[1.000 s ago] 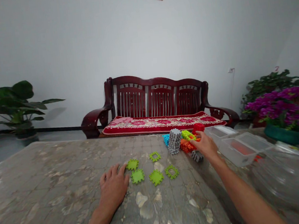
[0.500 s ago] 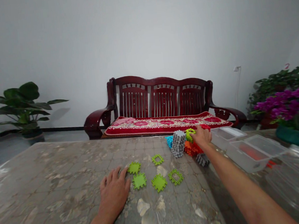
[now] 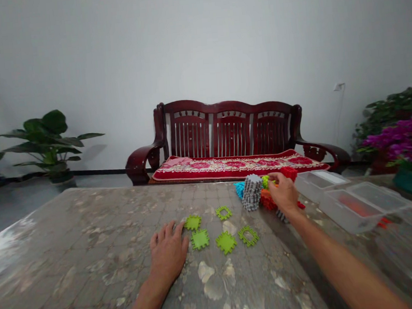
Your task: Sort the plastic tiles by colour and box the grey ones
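Observation:
My left hand (image 3: 169, 250) lies flat on the table with its fingers spread, its fingertips beside a green interlocking square tile (image 3: 192, 222). Close by are two more solid green tiles, one (image 3: 200, 239) near my thumb and another (image 3: 226, 242) further right. Two green tiles with open centres, one farther back (image 3: 223, 207) and one at the right (image 3: 255, 237), complete the loose group. My right hand (image 3: 284, 193) reaches into a pile of coloured pieces, fingers curled by a lime-green piece (image 3: 265, 182) and orange pieces (image 3: 268, 201). What its fingers grip is hidden.
A tall stack of grey tiles (image 3: 252, 193) stands left of my right hand, with blue pieces (image 3: 239, 190) behind it and red pieces (image 3: 289, 172) beyond the hand. Clear plastic boxes (image 3: 346, 214) sit at the right. A wooden bench (image 3: 232, 123) is behind the table.
The view has shifted a little, so everything appears slightly displaced. My right hand's fingers now cover more of the lime-green piece. My left hand stays on the table by the tiles.

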`<state>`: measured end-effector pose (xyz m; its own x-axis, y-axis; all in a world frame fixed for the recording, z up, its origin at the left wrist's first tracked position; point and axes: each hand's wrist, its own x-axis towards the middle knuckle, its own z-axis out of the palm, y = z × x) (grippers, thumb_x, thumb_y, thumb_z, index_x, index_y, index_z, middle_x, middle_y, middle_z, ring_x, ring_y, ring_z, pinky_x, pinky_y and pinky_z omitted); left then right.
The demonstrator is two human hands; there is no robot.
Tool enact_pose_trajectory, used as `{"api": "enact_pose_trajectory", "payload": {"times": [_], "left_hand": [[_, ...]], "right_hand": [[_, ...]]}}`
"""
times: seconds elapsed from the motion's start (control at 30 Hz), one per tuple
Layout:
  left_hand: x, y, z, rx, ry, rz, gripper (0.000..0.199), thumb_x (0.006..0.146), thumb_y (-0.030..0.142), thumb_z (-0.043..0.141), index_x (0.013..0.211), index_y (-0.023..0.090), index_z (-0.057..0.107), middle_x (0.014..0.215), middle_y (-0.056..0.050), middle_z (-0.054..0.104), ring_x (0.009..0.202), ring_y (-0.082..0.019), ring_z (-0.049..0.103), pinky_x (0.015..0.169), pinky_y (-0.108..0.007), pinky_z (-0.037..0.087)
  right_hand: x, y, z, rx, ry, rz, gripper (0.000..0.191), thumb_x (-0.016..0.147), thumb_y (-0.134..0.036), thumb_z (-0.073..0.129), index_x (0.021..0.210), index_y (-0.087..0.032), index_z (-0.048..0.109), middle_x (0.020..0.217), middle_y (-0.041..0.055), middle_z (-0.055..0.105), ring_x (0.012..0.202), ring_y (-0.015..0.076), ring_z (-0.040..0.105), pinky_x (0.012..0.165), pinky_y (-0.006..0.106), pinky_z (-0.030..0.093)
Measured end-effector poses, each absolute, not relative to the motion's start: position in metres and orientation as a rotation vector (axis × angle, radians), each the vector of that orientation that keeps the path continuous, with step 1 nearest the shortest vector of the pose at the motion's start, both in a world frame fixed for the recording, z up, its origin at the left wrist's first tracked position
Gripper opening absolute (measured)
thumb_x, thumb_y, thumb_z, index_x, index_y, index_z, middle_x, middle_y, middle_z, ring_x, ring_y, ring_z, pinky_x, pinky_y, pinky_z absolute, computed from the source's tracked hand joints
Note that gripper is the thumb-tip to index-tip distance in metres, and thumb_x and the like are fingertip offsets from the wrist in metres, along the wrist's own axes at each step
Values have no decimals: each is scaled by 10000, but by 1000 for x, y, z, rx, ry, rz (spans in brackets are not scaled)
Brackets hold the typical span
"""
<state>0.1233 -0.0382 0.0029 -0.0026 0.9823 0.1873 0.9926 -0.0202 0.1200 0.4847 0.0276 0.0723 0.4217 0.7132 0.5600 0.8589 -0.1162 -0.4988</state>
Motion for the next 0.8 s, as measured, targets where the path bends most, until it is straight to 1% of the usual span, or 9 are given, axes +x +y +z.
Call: {"api": "enact_pose_trajectory", "payload": {"times": [0.1,0.13,0.23,0.3,0.37,0.5,0.63,0.73,0.8], "left_hand": [[124,-38,2,-2172,-2174,-379,488,971,283,444,1444,219,545,1509,-152,540,1405,-323,474,1162,-556,311],[124,-39,1,-2172,-2168,-399,497,973,278,439,1458,213,527,1515,-155,533,1408,-325,470,1163,-563,309],[124,-39,1,-2246,-2075,-508,495,979,261,427,1462,213,521,1525,-150,521,1409,-313,470,1160,-551,331],[124,-39,1,-2358,-1942,-614,454,977,252,436,1408,240,577,1505,-122,543,1395,-286,486,1162,-514,352],[123,-40,0,-2496,-1782,-701,395,972,265,468,1326,273,645,1452,-86,593,1376,-261,502,1174,-482,356],[123,-43,0,-2744,-1577,-690,329,930,324,589,1231,269,709,1362,-77,656,1320,-253,547,1160,-431,390],[128,-45,6,-2801,-1562,-605,303,937,313,589,1205,253,716,1340,-79,668,1276,-246,570,1128,-400,412],[135,-47,13,-2806,-1541,-578,263,972,300,528,1136,242,724,1216,-76,719,1186,-241,608,1069,-389,444],[139,-49,16,-2795,-1561,-572,264,992,304,484,1063,231,727,1098,-77,744,1106,-238,636,1019,-380,464]], "right_hand": [[448,-9,51,-1681,-1509,13,255,883,-289,520,1046,-213,700,1021,67,741,924,222,651,858,344,481],[435,-21,44,-1649,-1622,68,241,863,-280,542,1021,-216,712,1020,63,744,944,225,648,880,351,479],[402,-49,28,-1543,-1950,165,344,803,-269,650,1139,-237,717,1195,57,725,1133,248,595,1009,384,428],[387,-58,24,-1462,-2125,216,463,780,-287,711,1241,-253,687,1302,46,688,1223,257,544,1059,395,392],[379,-60,23,-1421,-2249,238,495,779,-323,751,1266,-270,679,1327,33,679,1254,263,517,1075,406,374],[373,-61,20,-1372,-2378,157,316,882,-363,700,1187,-281,711,1239,33,716,1184,247,554,1029,396,389],[367,-64,15,-1362,-2353,-11,204,981,-363,576,1064,-254,727,1080,54,747,1062,237,607,966,372,407],[364,-59,13,-1487,-2206,-48,336,1035,-342,444,889,-236,728,912,65,746,927,219,643,868,320,421],[364,-52,13,-1595,-2079,0,404,1047,-341,388,847,-232,722,863,65,744,847,204,656,784,286,418]]}}
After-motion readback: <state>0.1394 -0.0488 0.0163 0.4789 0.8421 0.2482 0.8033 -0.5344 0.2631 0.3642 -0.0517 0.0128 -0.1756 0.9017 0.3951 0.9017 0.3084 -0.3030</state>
